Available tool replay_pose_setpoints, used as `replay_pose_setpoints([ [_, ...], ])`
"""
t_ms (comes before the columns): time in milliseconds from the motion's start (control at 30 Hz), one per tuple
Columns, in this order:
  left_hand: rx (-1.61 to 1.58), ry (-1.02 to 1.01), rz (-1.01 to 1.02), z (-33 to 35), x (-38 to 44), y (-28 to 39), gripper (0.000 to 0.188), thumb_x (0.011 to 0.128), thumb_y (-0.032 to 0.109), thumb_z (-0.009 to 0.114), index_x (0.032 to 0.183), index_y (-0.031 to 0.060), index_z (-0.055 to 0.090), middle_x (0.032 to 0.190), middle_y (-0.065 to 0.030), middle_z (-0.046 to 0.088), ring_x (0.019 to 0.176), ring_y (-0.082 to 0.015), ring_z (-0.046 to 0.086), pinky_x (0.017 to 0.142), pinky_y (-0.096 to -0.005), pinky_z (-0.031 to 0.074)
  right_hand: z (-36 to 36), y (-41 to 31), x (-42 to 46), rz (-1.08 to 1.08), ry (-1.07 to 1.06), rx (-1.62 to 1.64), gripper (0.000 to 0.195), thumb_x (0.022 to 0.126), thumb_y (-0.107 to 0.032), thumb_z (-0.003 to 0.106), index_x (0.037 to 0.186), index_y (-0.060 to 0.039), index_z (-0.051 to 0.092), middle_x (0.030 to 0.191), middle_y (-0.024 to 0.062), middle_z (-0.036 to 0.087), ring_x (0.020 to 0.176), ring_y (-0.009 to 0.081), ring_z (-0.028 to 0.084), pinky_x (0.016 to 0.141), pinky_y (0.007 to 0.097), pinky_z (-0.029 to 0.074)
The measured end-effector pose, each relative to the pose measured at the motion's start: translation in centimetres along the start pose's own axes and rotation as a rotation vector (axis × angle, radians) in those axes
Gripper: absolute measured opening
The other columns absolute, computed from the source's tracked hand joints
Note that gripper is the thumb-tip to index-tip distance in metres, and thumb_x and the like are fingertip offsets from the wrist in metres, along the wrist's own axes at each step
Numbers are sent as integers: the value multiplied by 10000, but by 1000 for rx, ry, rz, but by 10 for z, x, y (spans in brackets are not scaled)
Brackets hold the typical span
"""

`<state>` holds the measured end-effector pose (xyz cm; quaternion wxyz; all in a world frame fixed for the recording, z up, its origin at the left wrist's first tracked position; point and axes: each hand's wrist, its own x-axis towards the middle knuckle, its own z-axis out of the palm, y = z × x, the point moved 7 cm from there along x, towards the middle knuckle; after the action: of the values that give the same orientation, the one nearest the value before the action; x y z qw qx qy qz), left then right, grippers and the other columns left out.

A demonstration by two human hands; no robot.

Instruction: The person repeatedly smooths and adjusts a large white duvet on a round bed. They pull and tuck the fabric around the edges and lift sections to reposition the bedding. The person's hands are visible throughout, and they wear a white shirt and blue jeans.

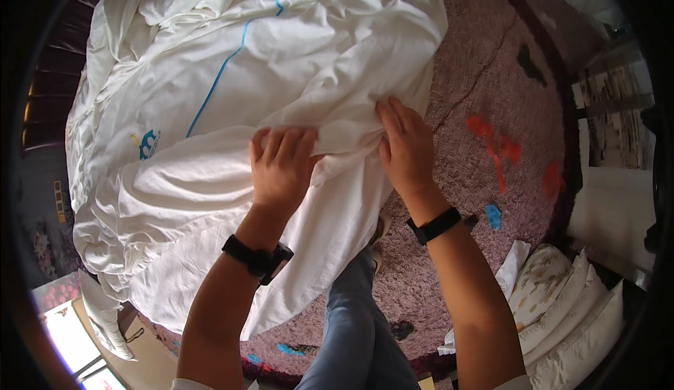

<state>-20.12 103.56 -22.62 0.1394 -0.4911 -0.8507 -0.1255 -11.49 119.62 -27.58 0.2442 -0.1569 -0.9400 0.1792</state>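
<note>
A white duvet cover (337, 37) lies rumpled over a bed before me, with a thin blue line (224, 69) along it and a blue and yellow printed emblem (148, 143) towards the left. My left hand (281, 166) grips a fold near the middle, fingers curled over the cloth and thumb to the right. Close to the bed's right side, my right hand (404, 145) pinches the same fabric between thumb and fingers. Between the two hands the cloth bunches into a ridge. Its near part hangs down towards my legs.
A mauve rug (468, 63) with red and blue patches spreads to the right and beneath my feet. Several pillows (568, 311) are stacked at the lower right. A dark padded headboard (58, 82) rises at the left. My jeans-clad legs (353, 321) stand beside the hanging cloth.
</note>
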Motion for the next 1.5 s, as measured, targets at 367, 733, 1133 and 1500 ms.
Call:
replay_pose_setpoints([
  [367, -298, 123, -18, -73, 62, 31, 301, 643, -20, 659, 932, 54, 702, 849, -47, 638, 747, -203, 608, 777, -387, 441, -79, 18, 56, -194, 129, 267, 266, 730, -38, 712, 952, -91, 576, 925, 49, 645, 875, 267, 617, 900, 457, 433],
  [733, 84, 124, -574, -87, 73, -116, 342, 819, -51, 615, 1149, 38, 597, 1071, -142, 598, 986, -301, 574, 942, -467, 426, -62, -44, 198, -423, -93, 425, 516, 733, -46, 771, 1222, -72, 608, 1219, 118, 614, 1081, 273, 594, 925, 447, 443],
  [1133, -89, -56, -548, -30, 141, -58, 517, 783, 24, 593, 1297, 79, 562, 1358, -131, 545, 1315, -317, 480, 1177, -558, 129, -6, 75, 225, -262, -243, -86, 733, 748, -121, 775, 1422, -162, 491, 1496, 105, 422, 1356, 340, 391, 1080, 536, 298],
  [1500, 5, 46, -536, -2, 202, -30, 233, 649, 26, 647, 860, 112, 692, 700, -16, 498, 679, -196, 556, 782, -376, 436, -8, 83, 272, -451, -432, 309, 287, 638, 67, 638, 892, -49, 572, 761, 84, 561, 774, 309, 591, 820, 452, 463],
])
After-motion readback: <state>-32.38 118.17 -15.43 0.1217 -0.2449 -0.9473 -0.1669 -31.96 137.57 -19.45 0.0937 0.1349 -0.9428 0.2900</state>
